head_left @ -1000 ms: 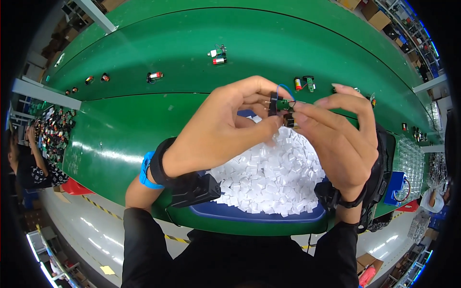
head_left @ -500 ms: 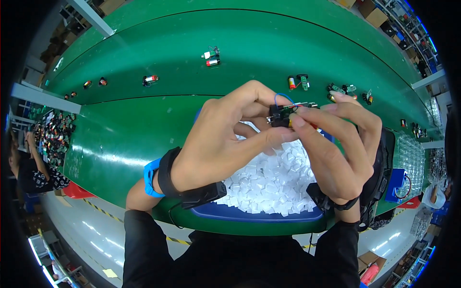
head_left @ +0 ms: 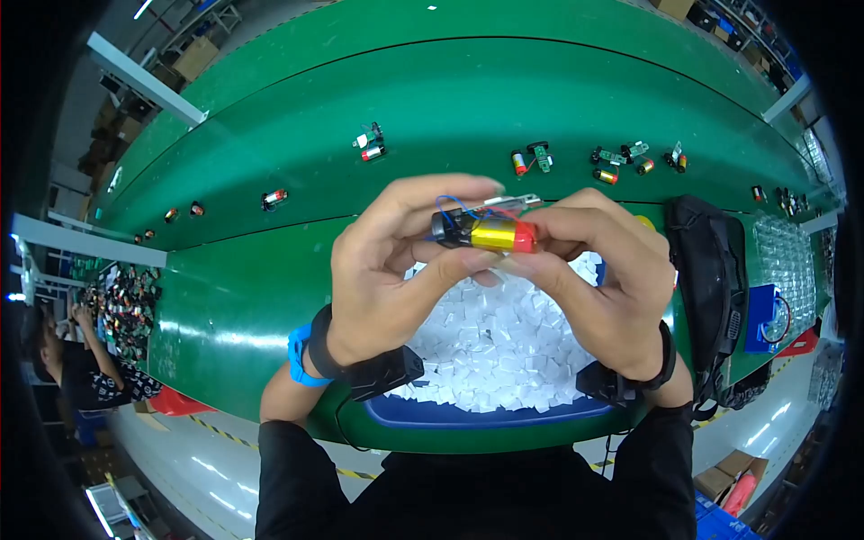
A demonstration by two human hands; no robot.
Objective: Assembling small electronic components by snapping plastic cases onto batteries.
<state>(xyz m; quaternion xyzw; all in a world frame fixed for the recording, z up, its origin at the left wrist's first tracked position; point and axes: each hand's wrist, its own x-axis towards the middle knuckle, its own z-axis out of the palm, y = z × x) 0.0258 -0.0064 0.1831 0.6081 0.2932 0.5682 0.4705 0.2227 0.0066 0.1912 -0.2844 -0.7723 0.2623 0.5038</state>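
Between my two hands, above a blue tray (head_left: 504, 418) of small white pieces (head_left: 495, 342), is a battery assembly (head_left: 497, 234). It has a yellow cylindrical cell with a red end, a black end piece, thin blue and red wires, and a flat part along its far side. My left hand (head_left: 400, 256) grips the black end, thumb in front and fingers behind. With thumb and fingertips, my right hand (head_left: 603, 270) pinches the red end. The fingers partly cover the flat part.
Several similar battery assemblies (head_left: 540, 157) are spread along the green bench (head_left: 225, 306) beyond my hands. A black bag (head_left: 706, 270) and a clear plastic tray stack (head_left: 781, 261) stand at right. At far left, a person (head_left: 85, 360) sits by a pile of assemblies (head_left: 130, 306).
The battery assembly has been turned so its yellow side and red end now show. Both hands have shifted slightly, staying closed on it, and the view has moved a little.
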